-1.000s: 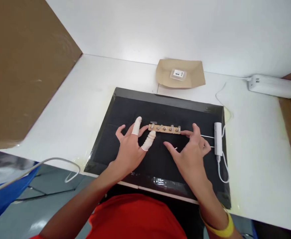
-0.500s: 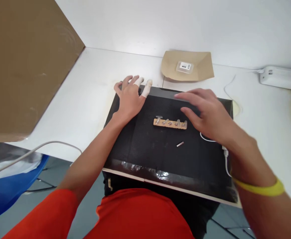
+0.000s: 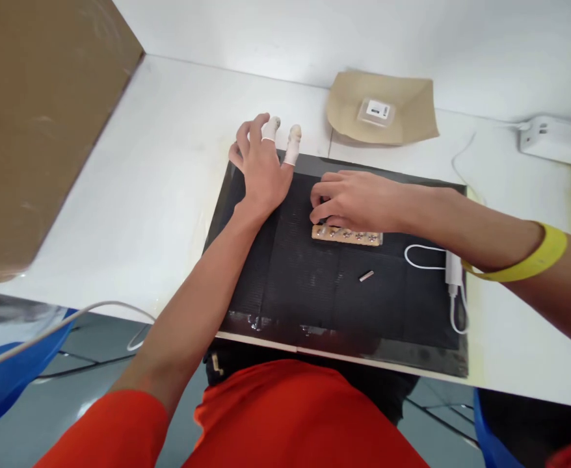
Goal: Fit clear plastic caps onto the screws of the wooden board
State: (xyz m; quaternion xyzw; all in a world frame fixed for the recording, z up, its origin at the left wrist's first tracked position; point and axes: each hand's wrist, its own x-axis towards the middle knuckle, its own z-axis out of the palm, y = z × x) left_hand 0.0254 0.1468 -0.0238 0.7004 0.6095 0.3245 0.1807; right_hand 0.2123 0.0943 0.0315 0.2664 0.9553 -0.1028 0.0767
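My left hand (image 3: 266, 162) rests at the far left edge of the black mat (image 3: 309, 286), fingers apart, with white covers on the thumb and index finger. Nothing is in it. My right hand (image 3: 346, 198) is over the left end of a tan strip (image 3: 346, 235) bearing several shiny metal spots. Its fingers are curled together, and what they hold, if anything, is hidden. The clear small tubes on the strip are mostly covered by this hand. A small silver and dark rod (image 3: 366, 275) lies on the mat in front of the strip.
Behind the mat is a brown paper tray (image 3: 412, 117) with a clear labelled case (image 3: 376, 112). A white plug-like piece with a cable (image 3: 452, 268) lies on the mat's right. A white power strip (image 3: 558, 140) is at far right; a brown panel (image 3: 46, 130) stands left.
My right hand has moved left and down onto the strip's left end, and its fingers have closed. My left hand stays in about the same place on the mat. The view has shifted slightly.
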